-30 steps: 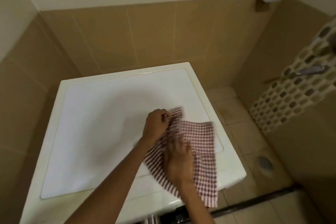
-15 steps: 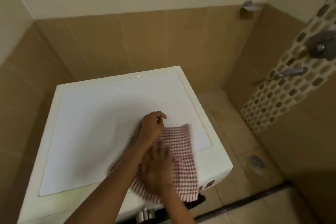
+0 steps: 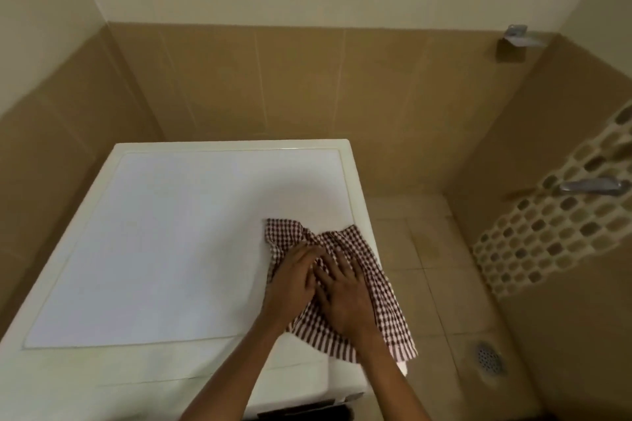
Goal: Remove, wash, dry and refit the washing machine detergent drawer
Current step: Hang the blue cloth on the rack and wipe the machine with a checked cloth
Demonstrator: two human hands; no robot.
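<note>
Grip released: left hand (image 3: 292, 284) and right hand (image 3: 345, 301), fingers flat, press red-and-white checked cloth (image 3: 378, 270) onto white washing machine (image 3: 171, 249); drying likely over.

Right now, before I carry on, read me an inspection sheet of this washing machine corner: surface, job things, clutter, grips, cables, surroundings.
Surface: washing machine top, white and flat.
Job's things: checked cloth lies crumpled on the top's right front part, with one corner hanging over the right edge; detergent drawer not seen.
Clutter: nothing seen.
Grips: left hand and right hand lie side by side, both pressing on the cloth with fingers fairly straight.
Cables: nothing seen.
Surroundings: tan wall tiles; tap on the right wall; floor drain in the tiled floor, right of the machine.
</note>
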